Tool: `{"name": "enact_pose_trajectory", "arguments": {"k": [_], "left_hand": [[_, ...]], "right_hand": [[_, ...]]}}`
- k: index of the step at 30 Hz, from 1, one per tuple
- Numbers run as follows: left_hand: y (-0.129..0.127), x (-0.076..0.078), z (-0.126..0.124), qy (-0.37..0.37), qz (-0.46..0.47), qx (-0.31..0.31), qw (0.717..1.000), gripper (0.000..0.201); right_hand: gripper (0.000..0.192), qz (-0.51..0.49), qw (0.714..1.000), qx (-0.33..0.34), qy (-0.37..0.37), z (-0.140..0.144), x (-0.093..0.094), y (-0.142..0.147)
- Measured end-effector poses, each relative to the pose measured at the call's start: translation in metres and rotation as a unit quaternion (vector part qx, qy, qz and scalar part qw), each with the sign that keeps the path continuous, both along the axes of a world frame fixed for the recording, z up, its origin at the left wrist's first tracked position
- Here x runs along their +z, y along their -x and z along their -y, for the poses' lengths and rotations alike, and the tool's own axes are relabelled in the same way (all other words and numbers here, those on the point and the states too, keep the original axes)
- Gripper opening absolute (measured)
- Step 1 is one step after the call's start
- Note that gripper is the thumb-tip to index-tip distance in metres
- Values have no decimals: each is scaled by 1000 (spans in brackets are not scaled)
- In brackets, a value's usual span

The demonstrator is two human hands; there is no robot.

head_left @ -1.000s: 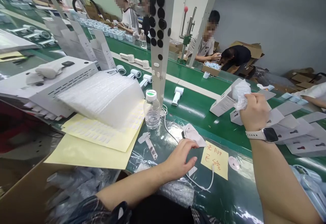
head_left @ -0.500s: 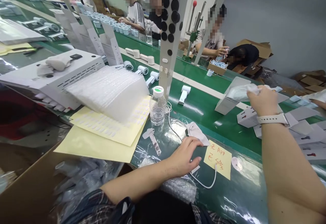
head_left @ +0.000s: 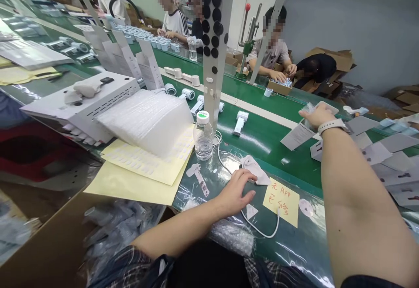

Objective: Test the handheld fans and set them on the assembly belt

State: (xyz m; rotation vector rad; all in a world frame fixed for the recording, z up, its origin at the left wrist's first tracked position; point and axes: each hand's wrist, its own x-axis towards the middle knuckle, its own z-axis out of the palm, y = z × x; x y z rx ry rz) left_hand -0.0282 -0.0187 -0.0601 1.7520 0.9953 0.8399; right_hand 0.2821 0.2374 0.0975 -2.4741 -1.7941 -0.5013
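Note:
My right hand (head_left: 318, 115) reaches out to an open white box (head_left: 297, 136) on the green conveyor. Its fingers are closed on a clear plastic bag (head_left: 307, 108) at the box's top; what lies inside the bag is hidden. My left hand (head_left: 238, 191) rests on the green work surface with its fingers apart and nothing in them. Just beyond it lies a crumpled white cloth (head_left: 254, 170). A yellow note (head_left: 282, 201) with red writing is to its right, and a white cable (head_left: 263, 235) curves below the note.
A water bottle (head_left: 203, 137) stands by the metal post (head_left: 212, 70). Left are bubble-wrap sheets (head_left: 147, 120) on yellow sticker sheets (head_left: 131, 187). A white-and-blue handheld device (head_left: 240, 123) lies on the conveyor. More white boxes (head_left: 376, 153) stand at right. Co-workers sit across the belt.
My right hand has moved left and slightly lower with the bag, onto the box's top. My left hand has barely moved. A co-worker's hands have lowered to a carton.

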Motion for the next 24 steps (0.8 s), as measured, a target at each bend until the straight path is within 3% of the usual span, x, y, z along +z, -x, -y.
{"name": "enact_pose_trajectory", "arguments": {"k": [3,6,9,12,14,16,18,19,20,22,24], "left_hand": [[29,15,6,-78,-2,14,997,34],[74,27,7,-205,-3,107,973,23],[117,30,4,-278,30,270,921,14],[130,32,5,-341,84,380,856,11],[115,39,3,-390,89,339,851,14],[82,53,-10,-392,27,204,897,16],[39,69,-42,-301,-110,69,945,22],[17,76,-64,-223,-191,49,955,29],[-4,81,-89,-149,-259,59,952,39],[-39,82,-143,-104,-298,114,942,47],[-60,73,-191,-65,-323,191,925,51]], "right_hand": [[59,-17,996,-54,-72,18,-23,-5],[50,-6,996,-15,-87,37,-46,-10],[49,7,997,34,-73,45,-57,-12],[49,11,994,67,-83,46,-46,-9],[48,9,990,89,-112,55,-34,-2],[49,5,982,109,-153,78,-29,7],[47,-16,977,140,-158,118,-37,18],[42,-33,977,167,-132,144,-47,23],[36,-78,976,191,-64,171,-61,29],[29,-139,972,144,119,225,-94,40],[26,-159,965,117,174,269,-127,52]]}}
